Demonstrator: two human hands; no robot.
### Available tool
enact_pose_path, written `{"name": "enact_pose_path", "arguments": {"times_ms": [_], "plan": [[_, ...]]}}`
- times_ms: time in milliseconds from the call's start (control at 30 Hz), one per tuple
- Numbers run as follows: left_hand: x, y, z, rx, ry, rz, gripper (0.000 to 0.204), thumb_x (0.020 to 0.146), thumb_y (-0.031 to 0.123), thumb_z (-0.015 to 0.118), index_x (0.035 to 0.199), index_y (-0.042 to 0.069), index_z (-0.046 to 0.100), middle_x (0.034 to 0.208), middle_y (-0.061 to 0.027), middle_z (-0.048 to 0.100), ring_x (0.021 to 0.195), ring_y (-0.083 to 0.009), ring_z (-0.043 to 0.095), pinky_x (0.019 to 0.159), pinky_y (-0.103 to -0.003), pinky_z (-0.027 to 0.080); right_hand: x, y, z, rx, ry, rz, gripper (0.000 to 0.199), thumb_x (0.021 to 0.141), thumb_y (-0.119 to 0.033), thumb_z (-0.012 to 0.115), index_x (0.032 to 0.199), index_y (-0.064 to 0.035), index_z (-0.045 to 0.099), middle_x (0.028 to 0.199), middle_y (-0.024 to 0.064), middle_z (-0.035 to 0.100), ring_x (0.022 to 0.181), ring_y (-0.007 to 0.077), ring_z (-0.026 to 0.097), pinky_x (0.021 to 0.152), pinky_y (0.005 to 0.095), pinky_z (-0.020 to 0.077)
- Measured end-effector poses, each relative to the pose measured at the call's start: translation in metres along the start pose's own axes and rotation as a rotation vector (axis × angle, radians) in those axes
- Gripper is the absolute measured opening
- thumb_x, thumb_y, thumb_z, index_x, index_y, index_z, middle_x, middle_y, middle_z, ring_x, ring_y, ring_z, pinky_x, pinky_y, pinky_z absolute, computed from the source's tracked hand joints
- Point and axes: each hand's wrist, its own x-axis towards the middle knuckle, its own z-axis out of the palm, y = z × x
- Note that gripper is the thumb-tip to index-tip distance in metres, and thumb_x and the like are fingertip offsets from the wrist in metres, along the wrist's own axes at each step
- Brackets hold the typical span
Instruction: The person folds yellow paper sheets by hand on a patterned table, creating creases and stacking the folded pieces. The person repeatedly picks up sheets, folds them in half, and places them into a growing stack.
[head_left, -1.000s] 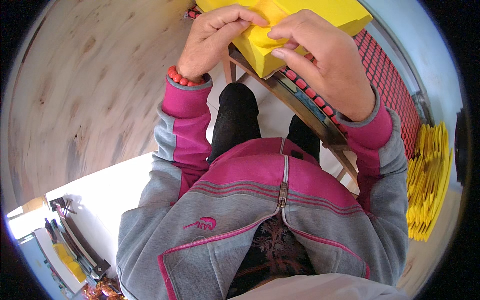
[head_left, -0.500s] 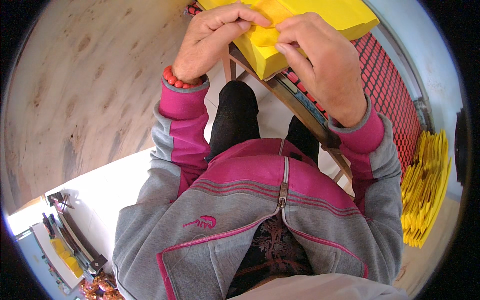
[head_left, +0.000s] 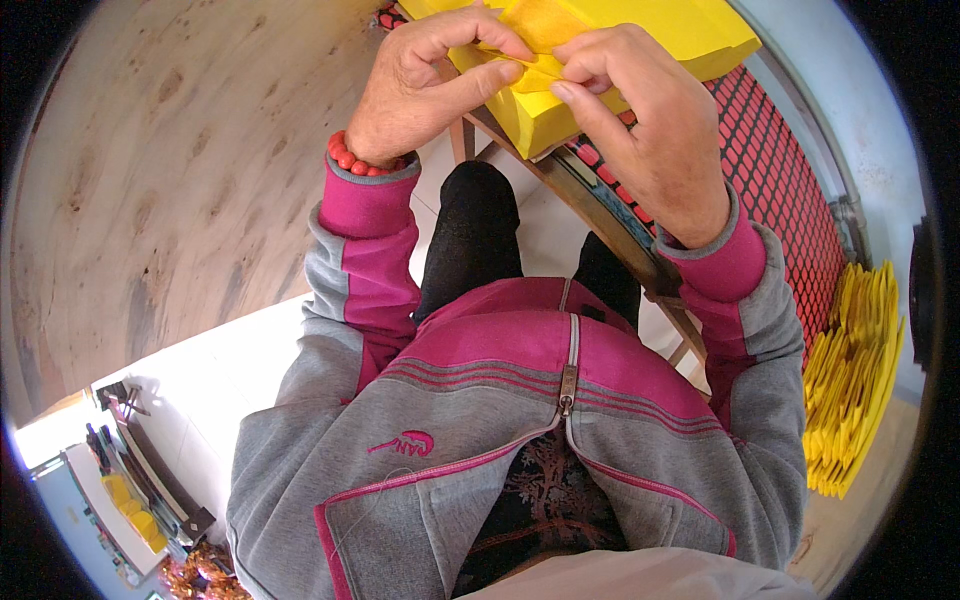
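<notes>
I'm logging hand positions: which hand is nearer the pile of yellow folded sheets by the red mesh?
Right. The right hand works on the yellow stack, above the pile of yellow folded sheets on the same side; the left hand is farther across.

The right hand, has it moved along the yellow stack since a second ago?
Yes. The right hand has slid leftward along the yellow paper stack, its fingertips now nearly meeting the left hand at the fold.
</notes>
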Motion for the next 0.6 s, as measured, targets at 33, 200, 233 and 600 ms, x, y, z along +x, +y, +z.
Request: {"name": "enact_pose_path", "arguments": {"times_ms": [33, 200, 233, 600], "plan": [[0.000, 0.000, 0.000, -0.004, 0.009, 0.001, 0.014, 0.093, 0.003, 0.068, 0.106, 0.001, 0.072, 0.108, -0.0060, 0.072, 0.108, -0.0169, 0.064, 0.106, -0.034, 0.043, 0.000, 0.000, 0.000, 0.000, 0.004, 0.000, 0.012, 0.088, -0.001, 0.071, 0.097, -0.0008, 0.064, 0.098, 0.0107, 0.069, 0.082, 0.0226, 0.068, 0.074, 0.0310, 0.0534], [-0.001, -0.002, 0.003, -0.018, 0.048, -0.042, 0.009, 0.095, 0.006, 0.069, 0.103, 0.002, 0.072, 0.105, -0.0034, 0.071, 0.103, -0.0137, 0.063, 0.106, -0.033, 0.042, 0.000, 0.002, 0.000, -0.011, 0.020, -0.016, 0.014, 0.087, -0.001, 0.073, 0.097, -0.0010, 0.064, 0.098, 0.0105, 0.069, 0.082, 0.0221, 0.068, 0.074, 0.0308, 0.0534], [-0.001, -0.002, 0.004, -0.020, 0.062, -0.050, 0.009, 0.096, 0.008, 0.070, 0.103, 0.002, 0.072, 0.105, -0.0029, 0.070, 0.102, -0.0129, 0.062, 0.104, -0.032, 0.043, 0.000, 0.001, 0.000, -0.009, 0.028, -0.006, 0.014, 0.087, -0.001, 0.073, 0.098, -0.0012, 0.064, 0.098, 0.0105, 0.069, 0.082, 0.0221, 0.068, 0.074, 0.0307, 0.0534], [-0.004, -0.002, 0.011, -0.133, 0.141, -0.134, 0.011, 0.098, 0.010, 0.070, 0.105, 0.001, 0.071, 0.101, 0.0007, 0.068, 0.097, -0.0092, 0.061, 0.088, -0.025, 0.048, -0.004, -0.005, -0.006, -0.188, 0.002, -0.035, 0.017, 0.085, -0.008, 0.077, 0.101, -0.0052, 0.069, 0.091, 0.0099, 0.064, 0.080, 0.0258, 0.066, 0.069, 0.0354, 0.0523]]}}
